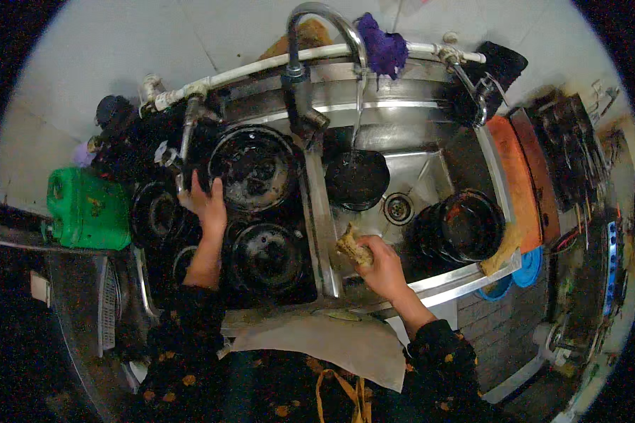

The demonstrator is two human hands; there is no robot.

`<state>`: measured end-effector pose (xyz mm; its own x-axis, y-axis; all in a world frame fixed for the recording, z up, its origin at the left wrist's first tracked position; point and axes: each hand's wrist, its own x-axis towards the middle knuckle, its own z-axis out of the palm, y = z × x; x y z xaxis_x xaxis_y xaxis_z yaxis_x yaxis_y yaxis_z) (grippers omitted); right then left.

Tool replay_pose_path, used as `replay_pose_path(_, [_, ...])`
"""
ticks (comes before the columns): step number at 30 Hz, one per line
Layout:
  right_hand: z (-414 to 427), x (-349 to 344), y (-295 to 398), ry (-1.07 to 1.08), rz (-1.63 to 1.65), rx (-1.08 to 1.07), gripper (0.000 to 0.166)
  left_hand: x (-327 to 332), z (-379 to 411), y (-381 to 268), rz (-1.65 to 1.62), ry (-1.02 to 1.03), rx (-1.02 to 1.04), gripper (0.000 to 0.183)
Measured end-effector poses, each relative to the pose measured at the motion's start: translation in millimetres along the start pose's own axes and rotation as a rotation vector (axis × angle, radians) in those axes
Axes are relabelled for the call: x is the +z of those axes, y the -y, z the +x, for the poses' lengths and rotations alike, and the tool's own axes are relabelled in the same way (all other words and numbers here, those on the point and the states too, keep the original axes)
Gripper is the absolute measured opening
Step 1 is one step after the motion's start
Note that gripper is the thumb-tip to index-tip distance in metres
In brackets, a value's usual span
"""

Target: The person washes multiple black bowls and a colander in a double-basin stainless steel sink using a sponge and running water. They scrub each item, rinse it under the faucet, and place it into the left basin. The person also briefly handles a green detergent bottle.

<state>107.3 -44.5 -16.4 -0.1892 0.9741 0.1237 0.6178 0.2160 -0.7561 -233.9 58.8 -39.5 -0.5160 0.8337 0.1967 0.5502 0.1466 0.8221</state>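
My left hand (205, 203) is raised over the left side of the sink, fingers apart, beside a large dark round pan (253, 169). My right hand (383, 264) grips a yellowish sponge or scouring pad (355, 248) above the near edge of the right basin. Water runs from the curved metal faucet (325, 9) onto a dark rounded vessel (357, 180) in that basin. Near the drain (398, 208) stand dark round pots (468, 224). Another dark round pan (269, 257) lies nearer to me on the left.
A green plastic jug (90, 209) stands at the far left. A white pipe (259, 66) runs behind the sink, with a purple cloth (382, 46) over it. A yellowish cloth (501, 251) hangs on the basin's right corner, beside an orange surface (516, 185).
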Motion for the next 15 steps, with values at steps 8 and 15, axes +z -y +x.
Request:
replay_pose_path(8, [-24, -16, -53, -0.086, 0.428, 0.433, 0.037, 58, -125, -83, 0.095, 0.764, 0.707, 0.039])
replay_pose_path(15, [-37, -30, -78, -0.172, 0.503, 0.556, 0.035, 256, -112, -55, 0.908, 1.176, 0.689, 0.041])
